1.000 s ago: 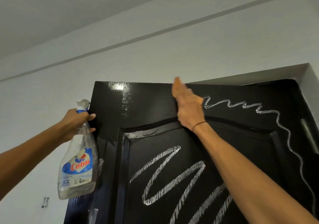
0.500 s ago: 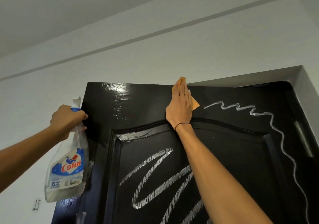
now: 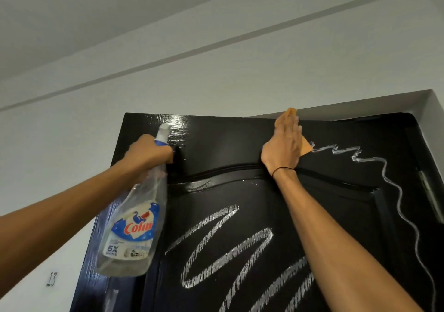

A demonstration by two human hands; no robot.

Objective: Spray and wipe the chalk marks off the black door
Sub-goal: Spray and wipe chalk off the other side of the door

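As before, right hand (image 3: pixel 283 146) presses cloth (image 3: pixel 305 147).

Glossy black door (image 3: pixel 228 143) (wood grain showing), clear plastic spray bottle (image 3: pixel 134 234), soft orange cloth (image 3: pixel 306 147).

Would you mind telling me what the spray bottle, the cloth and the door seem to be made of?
Spray bottle: clear plastic, see-through, with a printed label. Cloth: soft orange fabric, probably microfibre, mostly hidden under the right hand. Door: glossy black-painted wood, apparently; grain shows in the glare.

Glossy black door (image 3: pixel 228 143) ajar, chalk zigzags (image 3: pixel 223 244) on panel; orange cloth (image 3: pixel 306 147) flat against top rail; clear Colin spray bottle (image 3: pixel 134 230) hanging tilted.
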